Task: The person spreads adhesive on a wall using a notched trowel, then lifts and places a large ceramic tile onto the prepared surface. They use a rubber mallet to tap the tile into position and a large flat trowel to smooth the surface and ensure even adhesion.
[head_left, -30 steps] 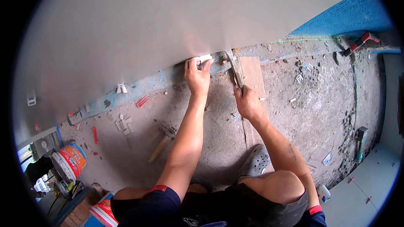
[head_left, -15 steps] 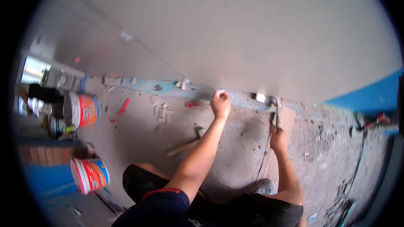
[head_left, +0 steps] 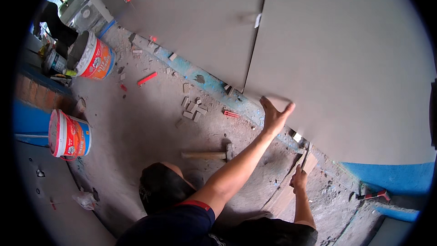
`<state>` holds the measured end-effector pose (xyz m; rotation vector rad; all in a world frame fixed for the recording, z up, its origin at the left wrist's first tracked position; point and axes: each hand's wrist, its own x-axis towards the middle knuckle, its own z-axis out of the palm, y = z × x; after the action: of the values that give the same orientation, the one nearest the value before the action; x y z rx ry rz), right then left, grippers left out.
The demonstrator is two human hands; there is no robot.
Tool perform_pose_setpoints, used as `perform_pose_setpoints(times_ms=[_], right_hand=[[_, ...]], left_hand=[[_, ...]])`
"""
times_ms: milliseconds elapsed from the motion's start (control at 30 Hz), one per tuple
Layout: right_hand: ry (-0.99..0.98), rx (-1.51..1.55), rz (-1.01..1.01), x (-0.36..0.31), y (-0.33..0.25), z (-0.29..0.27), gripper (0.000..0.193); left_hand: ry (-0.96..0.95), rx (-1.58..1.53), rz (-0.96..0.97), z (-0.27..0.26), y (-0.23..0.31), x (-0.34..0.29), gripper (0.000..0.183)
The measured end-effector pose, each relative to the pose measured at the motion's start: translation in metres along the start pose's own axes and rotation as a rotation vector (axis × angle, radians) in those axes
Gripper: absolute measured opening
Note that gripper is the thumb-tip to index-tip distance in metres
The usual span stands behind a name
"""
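My left hand [head_left: 276, 116] has its thumb and fingers spread against the lower part of a large grey wall tile [head_left: 337, 64], near its bottom edge. Lower and to the right, my right hand [head_left: 298, 179] is wrapped round what looks like a slim metal pry bar [head_left: 307, 153]. The bar lies over a wooden plank [head_left: 280, 199], its far end by the tile's bottom edge; whether it reaches under the tile cannot be made out. A pale block [head_left: 297, 137] sits under that edge. A second grey tile [head_left: 200, 23] stands to the left, across a dark vertical gap.
On the floor to the left lie a hammer [head_left: 205, 155], small tile pieces [head_left: 195, 110], red plastic pieces [head_left: 231, 114] and a red strip [head_left: 147, 79]. Two paint buckets [head_left: 98, 59] [head_left: 81, 137] stand further left. A red-handled tool [head_left: 375, 195] rests at the far right.
The view has swung and sharpened. My left hand, earlier with curled fingers near the tile's bottom edge, has opened and spread on the tile. My right hand keeps its hold on the bar.
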<state>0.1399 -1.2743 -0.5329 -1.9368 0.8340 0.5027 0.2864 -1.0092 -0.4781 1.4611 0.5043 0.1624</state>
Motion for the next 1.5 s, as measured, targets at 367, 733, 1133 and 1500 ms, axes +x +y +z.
perform_pose_setpoints(times_ms=[367,733,1133,1500], right_hand=[[-0.082,0.027,0.084,-0.002,-0.002,-0.024,0.042],[0.183,-0.493,-0.019,-0.079,0.018,-0.096,0.049],[1.128,-0.035,-0.784,-0.159,-0.213,-0.235,0.076],[1.581,-0.095,-0.887,-0.132,-0.369,-0.254,0.084]], left_hand=[[0.036,0.038,0.084,0.017,-0.017,0.009,0.144],[0.467,-0.028,0.436,-0.026,0.093,0.021,0.105],[0.687,-0.053,0.777,-0.044,0.247,-0.018,0.086],[0.73,0.299,1.29,-0.038,0.398,0.019,0.095]])
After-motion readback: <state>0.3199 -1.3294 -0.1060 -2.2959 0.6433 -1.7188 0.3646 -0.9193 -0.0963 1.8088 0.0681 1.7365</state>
